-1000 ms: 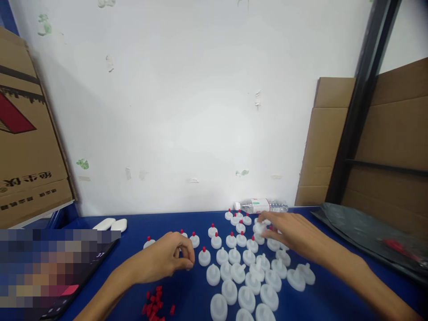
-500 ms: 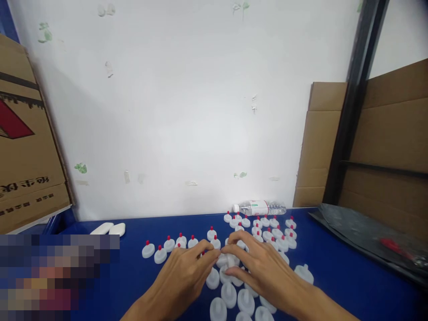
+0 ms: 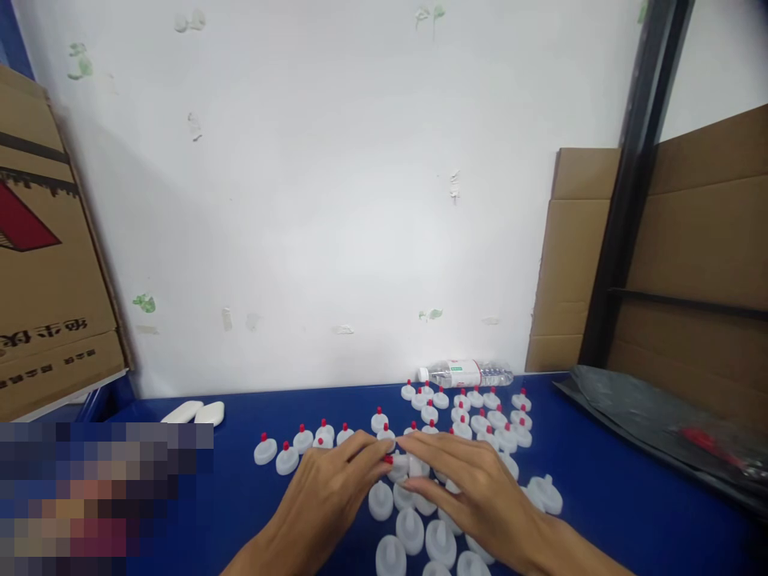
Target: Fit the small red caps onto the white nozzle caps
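In the head view, the white cap is partly hidden: the fingers of the right hand cover its broad base, and those of the left hand cover much of the red tip. Caps beneath are partly masked, and the nearest cap is cut off by the lower edge. The held cap lies sideways between the hands, over the blue table, spout pointing left, long axis roughly level. The right hand grips the cap; the left pinches the red tip.
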Action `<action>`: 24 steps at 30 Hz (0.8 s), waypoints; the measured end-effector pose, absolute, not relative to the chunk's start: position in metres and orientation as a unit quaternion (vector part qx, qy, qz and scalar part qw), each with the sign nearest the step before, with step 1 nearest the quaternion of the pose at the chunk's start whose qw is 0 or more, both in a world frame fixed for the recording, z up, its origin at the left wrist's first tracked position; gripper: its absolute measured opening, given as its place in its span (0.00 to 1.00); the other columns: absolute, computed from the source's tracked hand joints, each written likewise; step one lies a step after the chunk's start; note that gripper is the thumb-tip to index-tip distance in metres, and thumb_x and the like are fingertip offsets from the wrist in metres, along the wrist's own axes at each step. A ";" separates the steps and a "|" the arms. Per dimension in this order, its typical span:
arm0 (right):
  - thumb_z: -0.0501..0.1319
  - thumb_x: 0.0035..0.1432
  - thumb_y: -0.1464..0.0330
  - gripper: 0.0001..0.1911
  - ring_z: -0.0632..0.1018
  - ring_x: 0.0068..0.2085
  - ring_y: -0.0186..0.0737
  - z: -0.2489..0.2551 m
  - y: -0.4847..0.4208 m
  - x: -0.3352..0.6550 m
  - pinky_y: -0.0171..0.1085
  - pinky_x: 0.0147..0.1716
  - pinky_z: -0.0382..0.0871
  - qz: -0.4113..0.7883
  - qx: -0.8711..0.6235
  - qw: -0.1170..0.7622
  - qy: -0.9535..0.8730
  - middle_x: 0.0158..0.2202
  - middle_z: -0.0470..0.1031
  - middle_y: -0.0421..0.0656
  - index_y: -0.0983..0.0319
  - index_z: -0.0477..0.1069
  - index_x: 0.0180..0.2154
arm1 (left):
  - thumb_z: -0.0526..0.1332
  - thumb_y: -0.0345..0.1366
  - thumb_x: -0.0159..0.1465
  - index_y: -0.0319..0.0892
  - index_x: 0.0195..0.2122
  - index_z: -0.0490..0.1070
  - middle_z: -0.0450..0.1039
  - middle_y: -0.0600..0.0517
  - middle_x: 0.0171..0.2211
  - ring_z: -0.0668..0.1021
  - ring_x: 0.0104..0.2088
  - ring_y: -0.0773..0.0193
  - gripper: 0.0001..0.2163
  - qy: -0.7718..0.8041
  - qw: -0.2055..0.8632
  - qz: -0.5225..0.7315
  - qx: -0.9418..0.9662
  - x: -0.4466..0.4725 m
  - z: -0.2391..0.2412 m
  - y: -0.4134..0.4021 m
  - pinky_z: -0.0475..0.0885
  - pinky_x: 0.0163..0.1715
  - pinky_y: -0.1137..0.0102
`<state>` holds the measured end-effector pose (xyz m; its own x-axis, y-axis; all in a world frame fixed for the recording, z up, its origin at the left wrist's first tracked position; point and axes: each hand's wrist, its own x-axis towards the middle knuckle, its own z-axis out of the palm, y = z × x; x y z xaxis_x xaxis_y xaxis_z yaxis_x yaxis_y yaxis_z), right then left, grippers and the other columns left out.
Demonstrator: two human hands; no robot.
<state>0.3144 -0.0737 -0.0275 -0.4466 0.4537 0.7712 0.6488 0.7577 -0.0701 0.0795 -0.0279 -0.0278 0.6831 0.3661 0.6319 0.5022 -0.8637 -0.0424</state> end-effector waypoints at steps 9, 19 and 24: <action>0.57 0.72 0.61 0.19 0.85 0.45 0.42 -0.024 -0.081 0.304 0.37 0.46 0.81 -0.126 -0.293 0.468 -0.824 0.48 0.83 0.46 0.58 0.69 0.61 | 0.44 0.33 0.77 0.44 0.41 0.69 0.72 0.53 0.29 0.73 0.25 0.66 0.15 -0.220 0.051 -0.350 -0.909 0.082 -0.029 -0.036 0.60 0.23 0.70; 0.58 0.72 0.66 0.19 0.83 0.49 0.39 -0.021 -0.083 0.302 0.35 0.50 0.79 -0.152 -0.271 0.459 -0.833 0.49 0.82 0.46 0.60 0.69 0.61 | 0.45 0.30 0.73 0.45 0.30 0.62 0.69 0.53 0.27 0.71 0.26 0.65 0.14 -0.256 -0.071 -0.312 -0.912 0.085 -0.019 -0.043 0.62 0.27 0.71; 0.60 0.70 0.70 0.16 0.83 0.48 0.40 -0.024 -0.081 0.304 0.35 0.50 0.79 -0.193 -0.252 0.443 -0.838 0.48 0.83 0.48 0.64 0.70 0.58 | 0.44 0.30 0.73 0.44 0.29 0.61 0.69 0.53 0.27 0.70 0.26 0.65 0.15 -0.261 -0.088 -0.300 -0.913 0.086 -0.018 -0.045 0.62 0.28 0.70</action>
